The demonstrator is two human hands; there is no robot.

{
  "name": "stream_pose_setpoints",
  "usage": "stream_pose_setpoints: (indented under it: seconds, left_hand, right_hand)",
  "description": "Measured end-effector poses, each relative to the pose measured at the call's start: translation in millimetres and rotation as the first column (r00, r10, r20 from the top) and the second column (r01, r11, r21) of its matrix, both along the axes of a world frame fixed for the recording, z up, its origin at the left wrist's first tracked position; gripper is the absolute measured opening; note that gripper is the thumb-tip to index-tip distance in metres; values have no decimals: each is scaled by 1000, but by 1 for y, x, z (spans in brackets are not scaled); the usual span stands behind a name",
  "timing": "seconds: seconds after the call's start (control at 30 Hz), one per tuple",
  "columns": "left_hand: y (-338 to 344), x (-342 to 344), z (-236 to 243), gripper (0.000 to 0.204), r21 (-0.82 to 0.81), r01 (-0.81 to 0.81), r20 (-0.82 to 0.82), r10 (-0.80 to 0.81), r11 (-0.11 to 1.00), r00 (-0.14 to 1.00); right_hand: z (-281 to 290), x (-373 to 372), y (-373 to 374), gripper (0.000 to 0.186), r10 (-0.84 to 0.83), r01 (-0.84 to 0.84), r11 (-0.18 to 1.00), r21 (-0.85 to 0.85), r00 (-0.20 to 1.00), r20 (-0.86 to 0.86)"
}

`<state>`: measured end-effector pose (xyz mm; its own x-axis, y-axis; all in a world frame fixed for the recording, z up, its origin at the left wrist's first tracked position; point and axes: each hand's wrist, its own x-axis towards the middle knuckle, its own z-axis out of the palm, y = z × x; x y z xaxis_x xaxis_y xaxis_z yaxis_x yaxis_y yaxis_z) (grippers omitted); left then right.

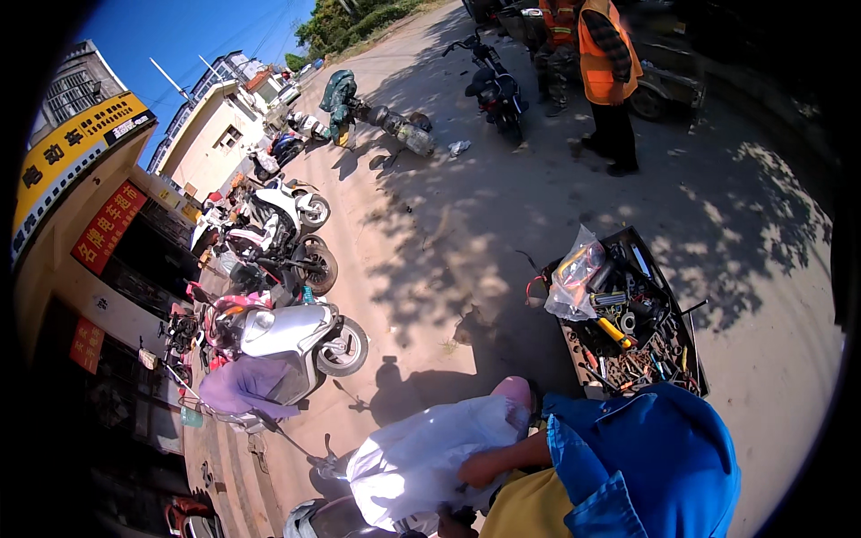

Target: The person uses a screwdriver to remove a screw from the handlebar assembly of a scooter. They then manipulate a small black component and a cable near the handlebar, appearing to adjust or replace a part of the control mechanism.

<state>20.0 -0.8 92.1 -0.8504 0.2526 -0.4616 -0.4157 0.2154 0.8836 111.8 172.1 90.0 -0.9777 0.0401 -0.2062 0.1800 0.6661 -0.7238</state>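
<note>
A white cloth-like cover (430, 453) lies in front of me, over what seems to be a scooter, with a pink rounded end (514, 393) at its far right. From a blue sleeve my right hand (482, 468) reaches onto the cover's near side, its fingers curled; whatever they hold is hidden. Lower down, dark and cut by the bottom edge, my left hand (457, 522) shows partly, its fingers in shadow. To the right on the ground sits a tool box (702, 363) crammed with tools, including a yellow-handled tool (613, 333). A clear plastic bag (576, 278) rests on its corner.
Several parked scooters line the shopfronts at left, among them a silver scooter (291, 330) with purple cloth (247, 387). Farther off stand a covered three-wheeler (339, 108) and a dark electric bike (495, 88). Two people in orange vests (603, 56) stand beside a cart.
</note>
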Motion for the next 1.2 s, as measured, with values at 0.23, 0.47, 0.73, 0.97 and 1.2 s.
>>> stream_pose_setpoints:
  seconds: [0.23, 0.47, 0.73, 0.97, 1.2]
  left_hand:
    - [-18, -5, -5, 37, -4, 20, 30, -20, 1000, 999]
    - [-26, -4, -8, 36, -7, 1, 54, -1, 1000, 999]
    - [-30, -4, -8, 35, -11, -8, 70, 9, 1000, 998]
    - [-44, -9, -5, 34, -14, -2, 58, 3, 1000, 998]
    - [-31, -4, 0, 34, -8, 1, 56, 0, 1000, 998]
  right_hand:
    - [49, 15, 1, 23, -27, 27, 1000, 5, 999, 32]
    - [60, 20, 5, 22, -37, 37, 999, -14, 999, -23]
    - [52, 14, 5, 24, -14, 14, 1000, -17, 1000, 0]
    - [30, 12, -3, 25, -4, 6, 1000, 29, 997, -77]
    - [13, 16, 3, 20, -65, 64, 998, -19, 997, -37]
